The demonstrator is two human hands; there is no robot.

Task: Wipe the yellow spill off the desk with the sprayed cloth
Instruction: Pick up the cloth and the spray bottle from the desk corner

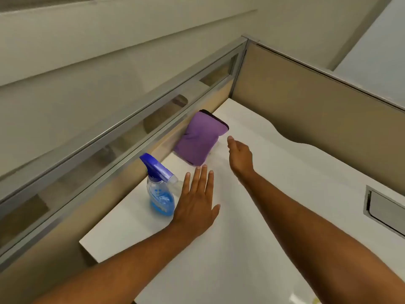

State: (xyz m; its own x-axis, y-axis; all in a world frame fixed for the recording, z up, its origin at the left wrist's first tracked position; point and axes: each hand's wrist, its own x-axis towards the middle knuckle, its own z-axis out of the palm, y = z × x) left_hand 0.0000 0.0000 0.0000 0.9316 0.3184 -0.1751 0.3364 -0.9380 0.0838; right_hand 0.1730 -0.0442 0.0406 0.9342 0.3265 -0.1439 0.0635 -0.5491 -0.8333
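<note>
My left hand (197, 200) lies flat above the white desk (285, 216), fingers straight and spread, holding nothing; the fingertips point toward the near corner of the purple cloth (200, 139), almost touching it. My right hand (240, 156) hovers just to the right of the cloth, fingers loosely extended and unclenched, also empty. Both hands frame the cloth from two sides, an arrangement that suits picking it up rather than wiping.

The cloth sits folded into a thick pad at the back edge of the desk, leaning against the glass-and-metal partition (131, 137), likely parked there out of the working area. The spray bottle (158, 187), with blue liquid and a blue trigger head, stands upright just left of my left hand, its nozzle toward the cloth; it is close enough to be knocked by the wrist.

The yellow spill is not clearly in view. A faint yellowish smudge (315, 300) shows at the bottom edge of the desk, near my right forearm, but it is too small to confirm. Judged from this layout, wiping has not yet begun, and the cloth must first be grasped and carried toward me.
</note>
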